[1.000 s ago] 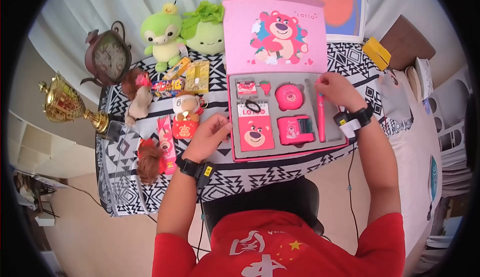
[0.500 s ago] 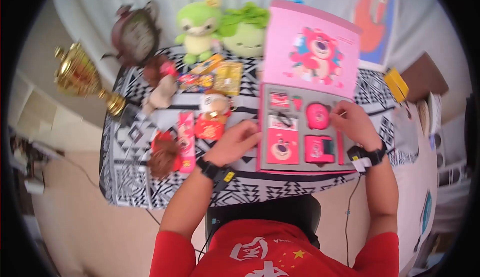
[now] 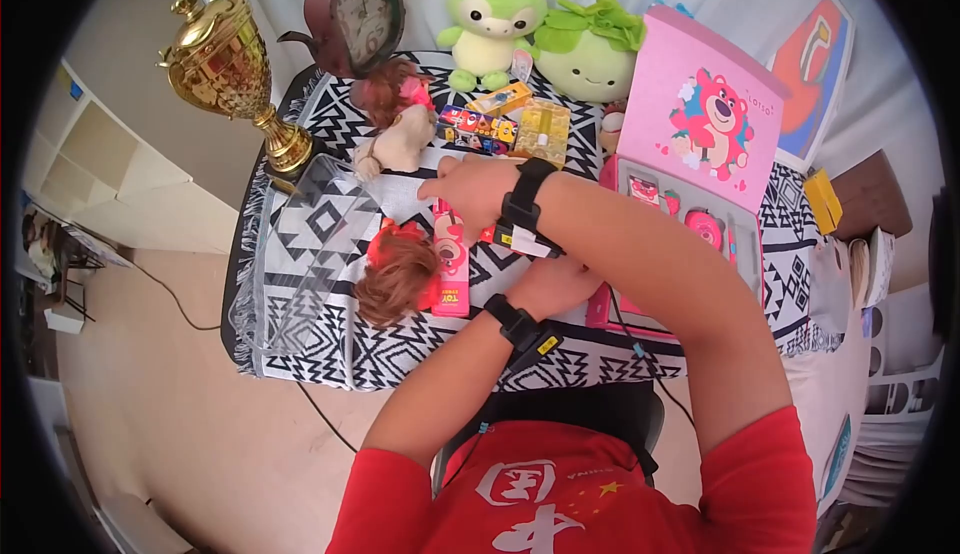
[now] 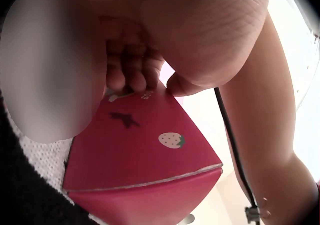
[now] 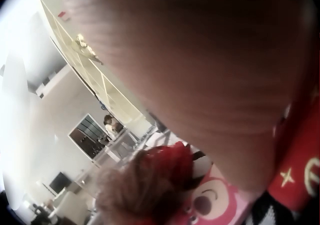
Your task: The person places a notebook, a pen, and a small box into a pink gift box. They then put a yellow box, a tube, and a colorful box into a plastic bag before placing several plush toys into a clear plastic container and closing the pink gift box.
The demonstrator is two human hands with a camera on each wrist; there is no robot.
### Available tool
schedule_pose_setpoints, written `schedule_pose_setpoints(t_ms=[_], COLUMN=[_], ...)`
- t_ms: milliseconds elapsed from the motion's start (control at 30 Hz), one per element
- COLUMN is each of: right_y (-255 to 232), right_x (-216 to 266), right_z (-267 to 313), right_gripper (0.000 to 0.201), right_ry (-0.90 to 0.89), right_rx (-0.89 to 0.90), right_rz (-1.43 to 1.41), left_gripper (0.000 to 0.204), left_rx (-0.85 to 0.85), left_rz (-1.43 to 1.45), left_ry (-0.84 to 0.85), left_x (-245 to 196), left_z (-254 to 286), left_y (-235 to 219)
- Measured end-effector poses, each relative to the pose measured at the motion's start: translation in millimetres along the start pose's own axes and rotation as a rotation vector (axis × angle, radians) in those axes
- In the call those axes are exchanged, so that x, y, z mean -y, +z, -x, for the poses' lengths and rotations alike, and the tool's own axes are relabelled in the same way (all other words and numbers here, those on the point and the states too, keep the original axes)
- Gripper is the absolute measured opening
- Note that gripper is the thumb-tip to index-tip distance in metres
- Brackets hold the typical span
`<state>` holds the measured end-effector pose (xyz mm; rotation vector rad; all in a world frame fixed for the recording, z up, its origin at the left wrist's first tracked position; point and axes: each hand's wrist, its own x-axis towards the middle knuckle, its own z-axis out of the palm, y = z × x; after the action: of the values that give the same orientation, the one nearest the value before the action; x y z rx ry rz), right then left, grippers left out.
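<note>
My right hand reaches across to the left, over the upper end of a slim pink package with a bear face, also in the right wrist view as a pink bear print. Its fingertips are largely hidden; I cannot tell whether they pinch the package. My left hand rests at the near left side of a pink bear gift box. In the left wrist view its loosely bent fingers lie against the box's side wall. The box's lid stands raised, and my right forearm covers much of its inside.
Beside the package lies a brown-haired doll. Snack boxes, a cream plush and a gold trophy stand farther left. A clock and two green plush toys line the back. A clear plastic tray lies at left.
My right hand has left the pink pen in the box and crossed leftward to the slim package. My left hand stays by the box's left side. The head view has turned left.
</note>
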<state>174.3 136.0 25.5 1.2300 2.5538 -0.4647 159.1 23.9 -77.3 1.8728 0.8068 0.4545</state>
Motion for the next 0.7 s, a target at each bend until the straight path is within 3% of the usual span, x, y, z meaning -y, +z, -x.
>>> schedule_pose_setpoints(t_ms=[67,100,167,233,300,367,433,467,533,700], right_y=[2,3,5,5,7,15,14,12,8,-6], right_x=[-1,-3,-6,-4,-7,-21,-29,-32,-37,-42], right_z=[-4,-6,-6,-1,4,-1,-3,0,5,25], right_gripper=[0.090,0.088,0.082,0.078,0.068,0.058,0.047,0.043,0.037,0.034], right_ry=[-0.020,-0.045,-0.059,-0.043,-0.036,-0.186,-0.129,-0.186,-0.276,-0.201], right_rx=[0.000,-0.007,-0.030,0.017,-0.076,-0.103,-0.075,-0.038,-0.017,-0.078], right_rz=[-0.019,-0.040,-0.109,-0.052,-0.040,-0.200,-0.227,-0.347,-0.422,-0.467], left_gripper=[0.064,0.064,0.049,0.050,0.050,0.050,0.050,0.051,0.051,0.042], left_rx=[0.144,0.138,0.101,0.022,-0.051,0.027,0.029,0.025,0.050,0.006], left_rz=[0.052,0.059,0.062,-0.016,-0.096,-0.075,-0.050,-0.014,0.014,0.208], left_ry=[0.043,0.044,0.099,0.193,0.289,0.132,0.067,-0.005,-0.017,0.049], left_x=[4,4,-2,-4,-4,-17,-24,-28,-35,-34], left_z=[-6,-7,-4,-4,-3,4,7,7,7,8], left_y=[-1,1,2,6,7,-2,-8,-10,-17,-16])
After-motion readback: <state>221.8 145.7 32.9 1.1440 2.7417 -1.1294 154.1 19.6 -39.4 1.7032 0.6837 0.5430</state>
